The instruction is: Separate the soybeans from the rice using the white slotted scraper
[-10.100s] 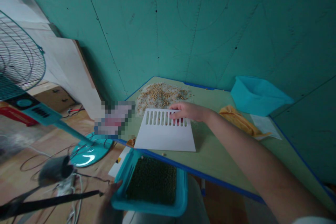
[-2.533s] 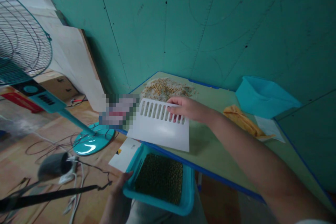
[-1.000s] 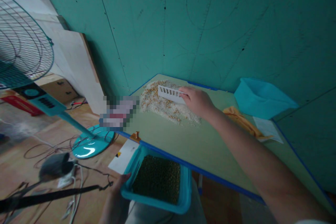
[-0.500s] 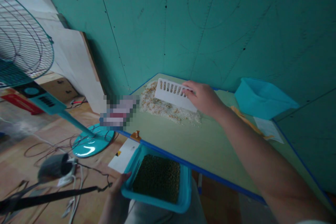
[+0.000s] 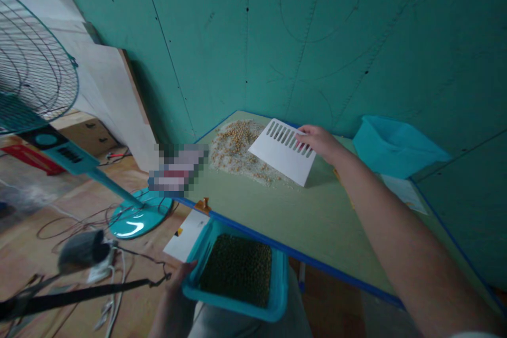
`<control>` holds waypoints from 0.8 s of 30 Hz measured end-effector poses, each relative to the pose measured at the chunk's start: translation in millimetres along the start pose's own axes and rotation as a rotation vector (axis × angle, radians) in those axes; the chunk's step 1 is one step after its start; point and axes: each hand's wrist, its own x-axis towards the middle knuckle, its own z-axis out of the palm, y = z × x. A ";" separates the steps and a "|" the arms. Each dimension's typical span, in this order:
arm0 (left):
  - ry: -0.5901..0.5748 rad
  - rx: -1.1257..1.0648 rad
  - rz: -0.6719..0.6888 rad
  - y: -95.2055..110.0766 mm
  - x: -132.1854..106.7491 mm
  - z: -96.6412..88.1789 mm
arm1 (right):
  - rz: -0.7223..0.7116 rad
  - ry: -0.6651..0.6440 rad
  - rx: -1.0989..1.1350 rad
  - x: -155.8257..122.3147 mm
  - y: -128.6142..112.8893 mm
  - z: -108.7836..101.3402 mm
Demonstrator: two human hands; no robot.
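Note:
My right hand point(image 5: 320, 142) grips a flat white slotted plate point(image 5: 279, 156) by its upper right edge, fingers at the row of slots. The plate is tilted over the right side of a spread heap of pale grains and yellowish beans point(image 5: 235, 142) on the table. My left hand point(image 5: 176, 285) is closed on the left rim of a blue plastic basin point(image 5: 283, 290), below the table's front edge and over my lap. Inside the basin lies a layer of small dark green beans point(image 5: 237, 269).
The pale green table point(image 5: 253, 206) has blue-taped edges and meets a green wall. An angular blue bin point(image 5: 400, 148) stands at the right rear, with a paper sheet point(image 5: 404, 193) beside it. To the left are a fan point(image 5: 114, 190), cables and a blurred-out package point(image 5: 178, 171).
My right hand has moved right with the white plate, which is now turned more face-up, uncovering more of the heap. My left hand and the basin stay in place.

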 end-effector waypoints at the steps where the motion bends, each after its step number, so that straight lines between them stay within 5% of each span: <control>1: 0.002 -0.002 0.000 -0.4 0.7 -0.7 | 0.001 -0.005 0.001 0.7 1.5 3.1; 14: -0.018 -0.005 0.036 3.2 -9.7 7.0 | 0.065 -0.068 0.062 -3.7 -4.6 39.5; 24: 0.004 -0.040 0.013 3.0 -7.3 9.7 | 0.045 -0.091 0.112 -10.3 -17.5 37.8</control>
